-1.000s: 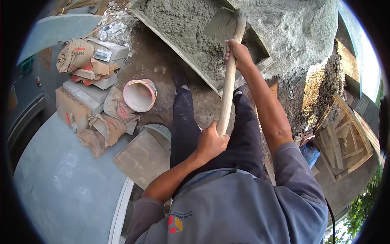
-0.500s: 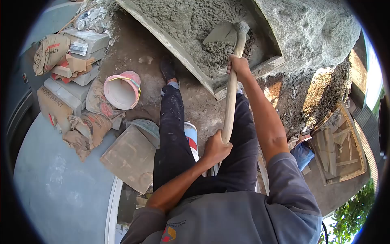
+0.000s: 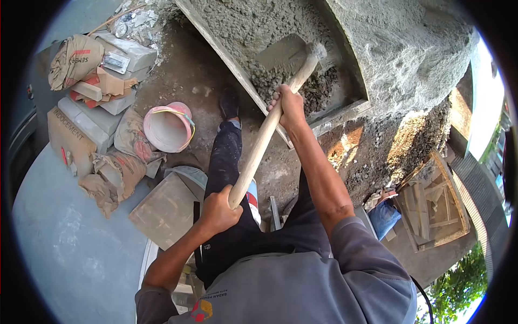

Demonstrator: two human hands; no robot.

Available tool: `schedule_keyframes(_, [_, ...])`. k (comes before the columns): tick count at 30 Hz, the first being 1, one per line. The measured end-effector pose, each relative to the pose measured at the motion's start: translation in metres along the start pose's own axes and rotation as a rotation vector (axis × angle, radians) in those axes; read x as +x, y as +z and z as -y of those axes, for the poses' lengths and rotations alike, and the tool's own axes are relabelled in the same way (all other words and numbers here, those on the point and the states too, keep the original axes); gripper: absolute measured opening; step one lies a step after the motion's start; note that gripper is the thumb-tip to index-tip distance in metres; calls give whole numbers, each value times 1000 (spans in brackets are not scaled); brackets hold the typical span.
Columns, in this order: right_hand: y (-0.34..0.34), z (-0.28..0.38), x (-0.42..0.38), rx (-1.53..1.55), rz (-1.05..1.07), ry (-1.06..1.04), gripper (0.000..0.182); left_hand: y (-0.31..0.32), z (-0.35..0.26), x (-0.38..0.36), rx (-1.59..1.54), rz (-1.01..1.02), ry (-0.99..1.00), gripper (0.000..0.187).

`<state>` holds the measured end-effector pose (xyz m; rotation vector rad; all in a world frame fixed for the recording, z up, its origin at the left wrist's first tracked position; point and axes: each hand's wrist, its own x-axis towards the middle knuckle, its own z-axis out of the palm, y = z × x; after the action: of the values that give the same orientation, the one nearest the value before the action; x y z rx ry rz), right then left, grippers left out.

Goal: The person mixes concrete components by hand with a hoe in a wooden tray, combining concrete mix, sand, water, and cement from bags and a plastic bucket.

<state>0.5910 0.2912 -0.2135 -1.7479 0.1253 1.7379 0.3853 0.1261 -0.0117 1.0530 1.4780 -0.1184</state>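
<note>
A hoe (image 3: 264, 141) slants across the head view, its wooden handle running from my lap up to the mortar box. My left hand (image 3: 220, 209) is closed round the handle's butt end, over my thigh. Farther up the shaft, my right hand (image 3: 290, 107) grips it near the box's front edge. The grey, wet blade (image 3: 282, 52) lies in the wet mortar (image 3: 237, 32), partly coated. Wooden boards (image 3: 229, 65) form the sides of the mortar box.
A pink bucket (image 3: 168, 127) stands left of my leg. Cement bags (image 3: 75, 60) and grey blocks (image 3: 89, 121) are stacked farther left. Right of the box are a large grey heap (image 3: 399, 48), gravel (image 3: 372, 146) and a wood-framed screen (image 3: 434, 200).
Both hands have moved left with the hoe, the left one also lower toward me. The handle now slants more. The blade has shifted slightly left in the mortar.
</note>
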Motion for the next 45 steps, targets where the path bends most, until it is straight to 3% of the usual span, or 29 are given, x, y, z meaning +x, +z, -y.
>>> schedule_keyframes(4, [18,92,9,-363,106,-306,22,87,-19,46,-256,-136,140,37])
schedule_keyframes(8, [-1,156,80,-632,198,-431,23,176,-99,131,-547,-301,159,36])
schedule_keyframes(11, [-41,144,130,-839,209,-373,26,234,-131,158,-692,-294,45,36])
schedule_keyframes(13, [-85,101,142,-981,124,-230,33,276,-119,153,-749,-258,-53,36])
schedule_keyframes(15, [-134,46,156,-920,59,-142,34,310,-92,131,-674,-284,-99,32])
schedule_keyframes(18, [-157,8,130,-834,14,-46,33,301,-62,98,-756,-69,-183,26])
schedule_keyframes(21, [-162,-19,104,-828,-1,86,26,268,-75,62,-673,10,-350,27])
schedule_keyframes(24, [-169,-60,105,-772,-39,172,22,253,-56,35,-782,48,-422,25])
schedule_keyframes(26, [-149,-57,110,-714,-12,229,20,194,-61,44,-740,111,-423,29])
schedule_keyframes(29, [-122,-38,124,-471,-25,362,16,106,-77,62,-553,81,-309,36])
schedule_keyframes(33, [-79,-9,85,-260,-45,326,13,28,-81,37,-429,57,-146,29])
schedule_keyframes(36, [-26,-8,36,-97,-17,209,11,-21,-44,1,-263,28,-58,38])
schedule_keyframes(37, [-2,-15,21,-99,-21,167,10,-34,-7,-8,-320,35,-76,38])
schedule_keyframes(41, [33,0,-15,-253,80,-84,13,12,61,-8,-382,22,-48,38])
schedule_keyframes(43, [31,49,-16,-387,125,-191,14,68,21,14,-458,-15,119,44])
schedule_keyframes(45, [20,103,5,-580,196,-247,19,136,-28,56,-614,-31,106,47])
